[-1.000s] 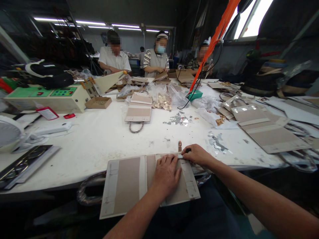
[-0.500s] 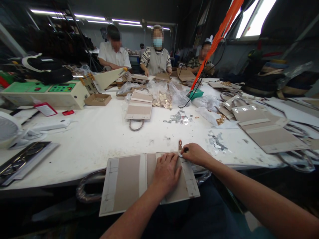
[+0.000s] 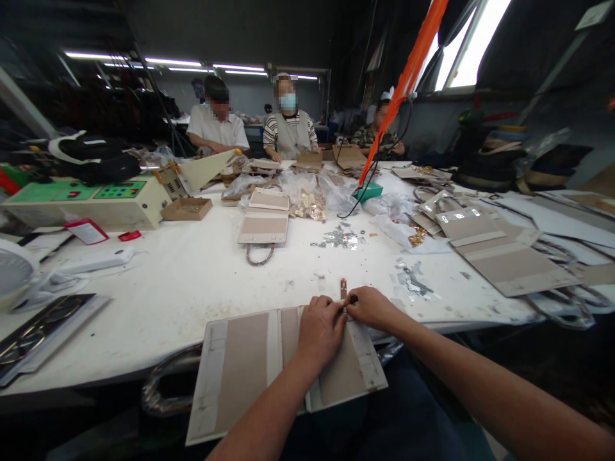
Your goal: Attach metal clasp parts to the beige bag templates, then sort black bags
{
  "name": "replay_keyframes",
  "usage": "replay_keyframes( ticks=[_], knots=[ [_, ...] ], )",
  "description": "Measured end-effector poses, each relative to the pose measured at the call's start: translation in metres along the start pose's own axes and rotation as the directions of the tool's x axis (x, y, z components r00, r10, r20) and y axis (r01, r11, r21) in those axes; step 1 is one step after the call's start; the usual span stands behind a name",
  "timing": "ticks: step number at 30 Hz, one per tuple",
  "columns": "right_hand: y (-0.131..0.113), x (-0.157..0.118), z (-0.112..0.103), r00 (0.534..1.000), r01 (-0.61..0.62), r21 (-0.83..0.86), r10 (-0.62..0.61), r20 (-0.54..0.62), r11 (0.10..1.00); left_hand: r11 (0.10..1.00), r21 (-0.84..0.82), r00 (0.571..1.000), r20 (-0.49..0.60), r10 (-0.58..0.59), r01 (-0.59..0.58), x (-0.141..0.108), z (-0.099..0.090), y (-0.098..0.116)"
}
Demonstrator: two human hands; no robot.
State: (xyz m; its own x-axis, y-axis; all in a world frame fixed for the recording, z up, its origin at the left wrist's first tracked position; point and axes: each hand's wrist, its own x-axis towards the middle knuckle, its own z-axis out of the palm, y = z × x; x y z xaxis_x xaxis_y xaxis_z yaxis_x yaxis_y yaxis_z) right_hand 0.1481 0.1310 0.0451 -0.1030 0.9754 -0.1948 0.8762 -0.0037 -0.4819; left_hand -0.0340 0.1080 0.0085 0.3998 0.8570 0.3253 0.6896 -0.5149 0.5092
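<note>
An opened bag panel, taupe with pale borders, lies at the table's front edge, a wrapped handle sticking out at its left. My left hand rests on its right part, fingers bent toward the top edge, thumb and index tip pressed together close to my right hand. A small dark object is pinched in my right hand at that edge. Just beyond the fingertips, a small strap with a metal piece stands out from the panel. What lies between the fingertips is too small to tell.
Another panel lies mid-table, with silver scraps to its right. Stacked panels are at right, a green-topped machine at left. An orange strip hangs down. Three people sit across the table.
My left fingers have drawn in toward the top edge and now meet my right hand, where they lay flatter on the panel before. The camera view has shifted slightly.
</note>
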Motion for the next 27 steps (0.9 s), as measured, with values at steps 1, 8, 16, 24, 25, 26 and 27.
replay_keyframes(
  ticks=[1,8,16,24,25,26,27],
  knots=[
    [0.0,0.0,-0.001,1.0,0.004,0.008,-0.004,0.005,1.0,1.0,-0.013,1.0,-0.018,-0.004,0.004,0.003,0.002,-0.001],
    [0.007,0.004,-0.008,0.996,0.038,0.074,-0.044,0.072,0.997,0.999,-0.036,0.997,-0.068,-0.029,0.027,0.007,0.006,-0.003],
    [0.023,0.003,-0.019,0.979,0.061,0.16,-0.09,0.181,0.985,1.0,-0.004,0.998,-0.058,-0.026,0.026,0.008,0.008,-0.004],
    [0.029,-0.002,-0.012,0.994,0.085,0.186,-0.095,0.045,0.979,1.0,0.006,0.998,-0.062,-0.012,0.012,0.009,0.011,-0.002],
    [0.028,-0.001,-0.012,0.995,0.078,0.179,-0.087,0.045,0.981,1.0,0.008,0.998,-0.062,-0.011,0.012,0.009,0.011,-0.002],
    [0.026,0.0,-0.012,0.996,0.071,0.167,-0.079,0.044,0.983,1.0,0.01,0.998,-0.062,-0.011,0.012,0.009,0.01,-0.002],
    [0.025,0.001,-0.012,0.996,0.063,0.153,-0.07,0.045,0.986,1.0,0.011,0.998,-0.061,-0.011,0.011,0.008,0.01,-0.002]
  ],
)
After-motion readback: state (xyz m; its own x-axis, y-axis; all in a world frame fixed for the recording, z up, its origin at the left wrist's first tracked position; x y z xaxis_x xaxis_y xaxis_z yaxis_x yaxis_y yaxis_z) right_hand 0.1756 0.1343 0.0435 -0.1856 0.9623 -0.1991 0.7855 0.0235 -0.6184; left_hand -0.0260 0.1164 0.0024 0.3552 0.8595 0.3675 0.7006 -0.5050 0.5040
